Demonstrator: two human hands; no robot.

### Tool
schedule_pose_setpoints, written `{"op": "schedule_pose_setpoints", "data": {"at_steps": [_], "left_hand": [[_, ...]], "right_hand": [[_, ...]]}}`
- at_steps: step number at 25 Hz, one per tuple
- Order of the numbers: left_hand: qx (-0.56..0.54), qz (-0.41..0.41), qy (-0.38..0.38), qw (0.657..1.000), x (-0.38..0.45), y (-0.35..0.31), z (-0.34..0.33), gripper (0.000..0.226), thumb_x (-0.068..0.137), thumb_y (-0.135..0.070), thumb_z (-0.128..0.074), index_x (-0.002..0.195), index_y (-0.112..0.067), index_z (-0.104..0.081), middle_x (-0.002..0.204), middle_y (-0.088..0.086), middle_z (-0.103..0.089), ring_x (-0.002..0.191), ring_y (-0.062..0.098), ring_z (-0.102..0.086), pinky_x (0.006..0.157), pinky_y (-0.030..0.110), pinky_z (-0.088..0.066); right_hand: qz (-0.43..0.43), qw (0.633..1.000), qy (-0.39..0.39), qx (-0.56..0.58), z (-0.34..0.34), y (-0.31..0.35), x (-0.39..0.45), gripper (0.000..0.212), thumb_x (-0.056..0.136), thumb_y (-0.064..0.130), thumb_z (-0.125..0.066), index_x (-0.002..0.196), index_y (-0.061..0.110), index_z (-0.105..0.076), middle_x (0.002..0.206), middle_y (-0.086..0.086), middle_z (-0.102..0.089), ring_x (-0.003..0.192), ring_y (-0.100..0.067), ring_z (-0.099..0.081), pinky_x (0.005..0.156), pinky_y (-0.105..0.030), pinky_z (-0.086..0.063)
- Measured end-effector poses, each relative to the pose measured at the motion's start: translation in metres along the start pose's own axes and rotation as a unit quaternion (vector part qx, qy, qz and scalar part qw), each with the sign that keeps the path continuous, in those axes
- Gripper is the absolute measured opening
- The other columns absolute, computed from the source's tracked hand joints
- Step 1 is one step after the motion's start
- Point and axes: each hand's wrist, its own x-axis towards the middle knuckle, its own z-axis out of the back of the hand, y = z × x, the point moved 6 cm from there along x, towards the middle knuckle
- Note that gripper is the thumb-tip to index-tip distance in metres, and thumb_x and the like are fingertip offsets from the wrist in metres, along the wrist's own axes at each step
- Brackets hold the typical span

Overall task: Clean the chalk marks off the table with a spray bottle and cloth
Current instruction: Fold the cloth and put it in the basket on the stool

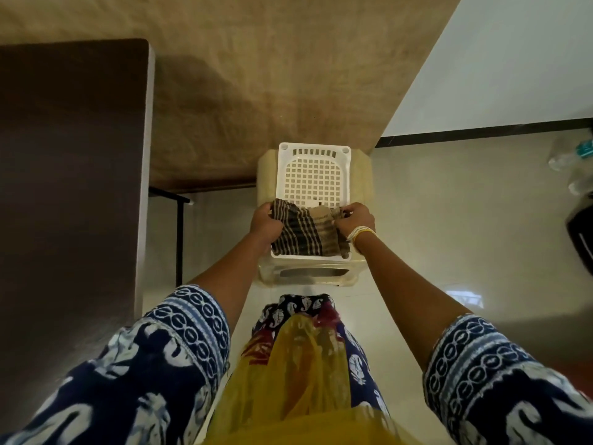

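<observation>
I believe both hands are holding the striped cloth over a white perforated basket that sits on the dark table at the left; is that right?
Not quite. In the head view, both the left hand and right hand do hold the striped cloth over the white perforated basket, but the basket sits on a beige stool on the floor, not on the dark table.

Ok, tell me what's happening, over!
Left hand and right hand both gripping the striped cloth. Cloth over the white basket on a stool. No spray bottle seen. Nothing blocking.
</observation>
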Motion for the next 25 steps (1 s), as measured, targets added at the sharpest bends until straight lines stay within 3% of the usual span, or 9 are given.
{"op": "schedule_pose_setpoints", "data": {"at_steps": [5,9,14,19,23,25], "left_hand": [[0.066,-0.036,-0.003,0.997,-0.002,-0.002,0.014,0.055,0.085,0.01,-0.055,0.136,-0.009,-0.048,0.135,0.012,-0.054,0.123,0.028,-0.053,0.097,0.033,-0.047],[0.118,-0.056,0.008,0.991,-0.044,-0.017,0.036,0.042,0.088,-0.006,-0.06,0.13,-0.009,-0.054,0.127,0.011,-0.06,0.114,0.027,-0.058,0.088,0.028,-0.046],[0.149,-0.088,0.01,0.985,-0.11,-0.057,0.062,0.041,0.089,-0.005,-0.058,0.13,-0.004,-0.054,0.128,0.016,-0.059,0.117,0.032,-0.055,0.095,0.035,-0.045],[0.117,-0.108,0.003,0.987,-0.15,-0.072,0.09,0.039,0.086,0.0,-0.059,0.124,-0.003,-0.056,0.116,0.02,-0.064,0.107,0.033,-0.06,0.084,0.033,-0.048],[0.1,-0.109,-0.01,0.989,-0.16,-0.054,0.123,0.046,0.082,0.002,-0.061,0.128,-0.005,-0.055,0.108,0.029,-0.065,0.105,0.04,-0.062,0.09,0.037,-0.051],[0.097,-0.115,-0.028,0.988,-0.168,-0.044,0.147,0.043,0.084,-0.002,-0.061,0.127,-0.007,-0.056,0.104,0.025,-0.068,0.103,0.035,-0.064,0.085,0.029,-0.048]], "right_hand": [[0.02,0.998,-0.005,-0.062,0.006,0.007,-0.009,0.03,0.087,0.014,-0.061,0.117,0.01,-0.059,0.118,-0.015,-0.064,0.106,-0.032,-0.062,0.09,-0.036,-0.051],[0.008,0.993,0.024,-0.117,0.027,0.02,-0.045,0.035,0.088,0.017,-0.062,0.121,0.008,-0.053,0.12,-0.016,-0.061,0.108,-0.033,-0.06,0.091,-0.038,-0.05],[0.04,0.981,0.073,-0.175,0.055,0.065,-0.107,0.035,0.09,0.018,-0.062,0.121,0.008,-0.051,0.117,-0.014,-0.063,0.094,-0.03,-0.062,0.073,-0.031,-0.047],[0.078,0.969,0.095,-0.215,0.057,0.097,-0.153,0.037,0.087,0.01,-0.058,0.123,0.006,-0.052,0.121,-0.015,-0.061,0.108,-0.033,-0.06,0.088,-0.036,-0.05],[0.104,0.979,0.064,-0.165,0.046,0.117,-0.179,0.029,0.087,0.009,-0.054,0.116,0.008,-0.057,0.118,-0.016,-0.063,0.109,-0.035,-0.058,0.095,-0.039,-0.05],[0.101,0.99,0.04,-0.092,0.035,0.124,-0.193,0.021,0.085,0.006,-0.053,0.102,0.015,-0.062,0.114,-0.014,-0.065,0.104,-0.034,-0.062,0.093,-0.043,-0.052]]}}
